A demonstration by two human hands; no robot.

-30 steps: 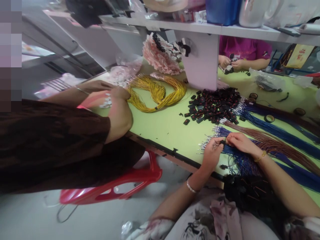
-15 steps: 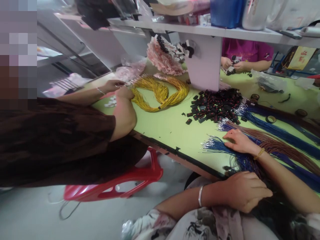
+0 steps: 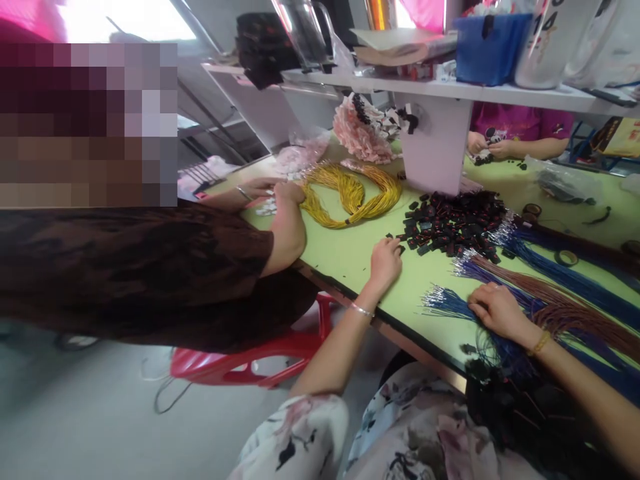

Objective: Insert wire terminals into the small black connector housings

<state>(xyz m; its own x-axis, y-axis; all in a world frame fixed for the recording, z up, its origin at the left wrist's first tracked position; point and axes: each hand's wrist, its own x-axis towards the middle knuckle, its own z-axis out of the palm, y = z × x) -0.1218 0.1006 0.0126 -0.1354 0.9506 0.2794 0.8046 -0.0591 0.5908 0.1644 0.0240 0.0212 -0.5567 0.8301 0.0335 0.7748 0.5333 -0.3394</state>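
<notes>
My left hand [image 3: 387, 264] is at the near-left edge of a pile of black connectors [image 3: 450, 223], its fingers curled with a small black connector at the fingertips. My right hand [image 3: 499, 309], palm down, has its thumb and fingers closed on the blue wires [image 3: 453, 303], whose silvery terminal ends point left. Beside it on the far side runs a bundle of brown wires [image 3: 530, 283] with purple ones, and beyond lies another blue bundle [image 3: 550, 257]. Dark connectors [image 3: 479, 370] hang at the table edge near my lap.
On the left a person's hands [image 3: 287, 192] work beside a yellow wire bundle [image 3: 333, 213]. Across the table another person's hands [image 3: 493, 148] hold small parts. A shelf [image 3: 390, 83] bears a blue bin [image 3: 490, 50]. Tape rolls [image 3: 566, 257] lie at right; a red stool [image 3: 240, 367] stands below left.
My left hand has moved from above my lap, forward and left, to the black connector pile. My right hand remains at the blue wires, its fingers drawn closer together. The view has shifted.
</notes>
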